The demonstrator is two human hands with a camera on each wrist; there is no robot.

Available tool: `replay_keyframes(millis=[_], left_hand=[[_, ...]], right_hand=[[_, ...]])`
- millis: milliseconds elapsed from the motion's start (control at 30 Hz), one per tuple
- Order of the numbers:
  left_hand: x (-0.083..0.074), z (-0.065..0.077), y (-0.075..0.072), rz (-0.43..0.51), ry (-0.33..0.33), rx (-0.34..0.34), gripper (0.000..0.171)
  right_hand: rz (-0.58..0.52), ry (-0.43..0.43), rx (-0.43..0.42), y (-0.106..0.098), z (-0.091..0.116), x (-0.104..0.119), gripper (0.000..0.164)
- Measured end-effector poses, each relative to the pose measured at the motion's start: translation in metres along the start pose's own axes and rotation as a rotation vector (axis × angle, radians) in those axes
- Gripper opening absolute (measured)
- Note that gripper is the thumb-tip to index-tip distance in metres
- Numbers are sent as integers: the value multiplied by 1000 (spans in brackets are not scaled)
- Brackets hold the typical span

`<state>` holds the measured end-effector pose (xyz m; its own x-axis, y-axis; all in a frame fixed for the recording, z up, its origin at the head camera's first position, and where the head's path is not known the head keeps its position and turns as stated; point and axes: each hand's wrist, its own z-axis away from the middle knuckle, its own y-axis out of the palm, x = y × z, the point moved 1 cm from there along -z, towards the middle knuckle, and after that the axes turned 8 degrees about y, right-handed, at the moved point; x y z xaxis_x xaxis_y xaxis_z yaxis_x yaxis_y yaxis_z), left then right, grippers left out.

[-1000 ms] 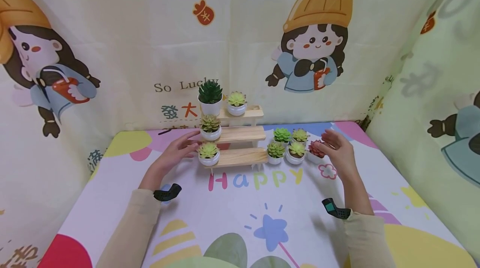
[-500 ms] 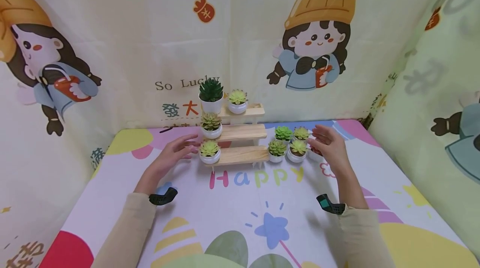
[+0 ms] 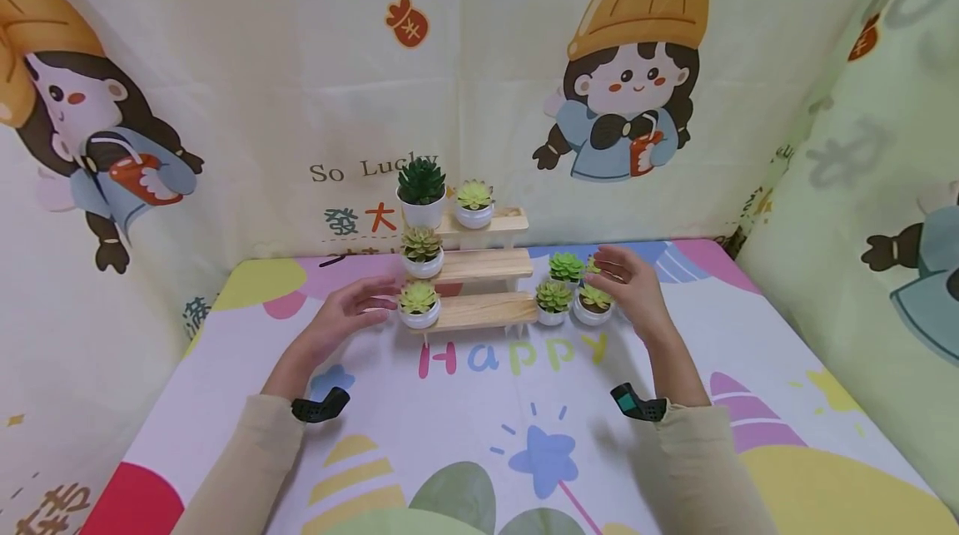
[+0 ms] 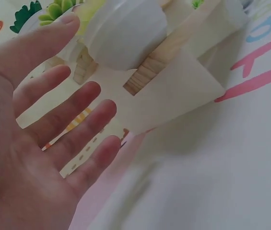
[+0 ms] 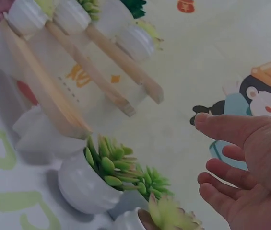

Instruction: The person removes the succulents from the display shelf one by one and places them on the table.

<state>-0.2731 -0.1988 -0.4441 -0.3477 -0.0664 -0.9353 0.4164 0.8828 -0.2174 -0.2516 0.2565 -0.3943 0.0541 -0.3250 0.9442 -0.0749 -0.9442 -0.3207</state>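
Note:
A three-tier wooden stand (image 3: 483,312) bears several small potted succulents. My left hand (image 3: 340,319) hovers beside its left end, fingers spread and holding nothing. Closest to those fingertips is a light-green succulent in a white pot (image 3: 419,318) on the lowest tier. In the left wrist view, that white pot (image 4: 128,33) lies just beyond the fingers. My right hand (image 3: 633,289), relaxed and holding nothing, overlaps the potted succulents right of the stand. A yellow-green succulent (image 3: 593,310) shows partly below its thumb. The red succulent is hidden behind this hand.
On the middle tier stands another succulent (image 3: 423,245). The top tier bears a tall dark-green plant (image 3: 421,184) and a pale-green one (image 3: 474,206). Two green succulents, a bright one (image 3: 565,267) and a duller one (image 3: 554,298), stand right of the stand. Behind hangs a printed cloth (image 3: 494,86).
My right hand has moved left, from beside the red succulent to over the yellow-green ones, covering the red one from view. My left hand has barely shifted. The pots stay in place.

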Motion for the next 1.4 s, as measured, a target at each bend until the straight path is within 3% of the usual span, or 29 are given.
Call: replay_keyframes(millis=[200, 700, 1067, 1400], left_hand=[[-1, 2, 8, -29, -41, -19, 61], [2, 3, 13, -47, 0, -41, 60], [2, 1, 20, -67, -30, -58, 62], [2, -1, 23, -78, -41, -77, 64]], right_hand=[[25, 28, 34, 12, -6, 3, 61], [43, 33, 135, 41, -19, 14, 59], [38, 31, 197, 54, -28, 14, 62], [74, 54, 196, 62, -35, 19, 61]])
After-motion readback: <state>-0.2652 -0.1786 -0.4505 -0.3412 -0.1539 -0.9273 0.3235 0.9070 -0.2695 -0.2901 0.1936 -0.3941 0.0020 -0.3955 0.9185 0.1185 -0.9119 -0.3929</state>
